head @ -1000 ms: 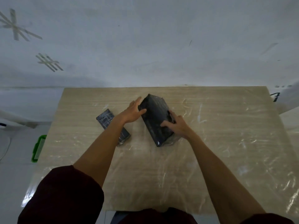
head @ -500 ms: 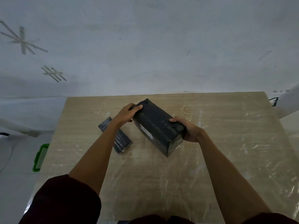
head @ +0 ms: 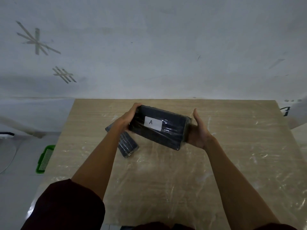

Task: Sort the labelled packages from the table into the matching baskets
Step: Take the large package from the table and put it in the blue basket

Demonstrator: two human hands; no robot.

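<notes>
A large black package point(head: 169, 130) wrapped in clear film is lifted above the table, its white label reading "A" turned up toward me. My left hand point(head: 128, 118) grips its left end and my right hand point(head: 198, 131) cups its right end. A smaller, flat black package point(head: 127, 144) lies on the table just below my left wrist, partly hidden by my forearm; no label shows on it.
The wooden table point(head: 232, 155) is covered in wrinkled clear plastic and stands against a white wall. A green basket point(head: 44, 159) sits on the floor left of the table. A white thing with a black mark point(head: 297, 113) shows at the right edge.
Both hands lifted the large package off the table and turned it over, so the "A" label now faces up. The small package has not moved.
</notes>
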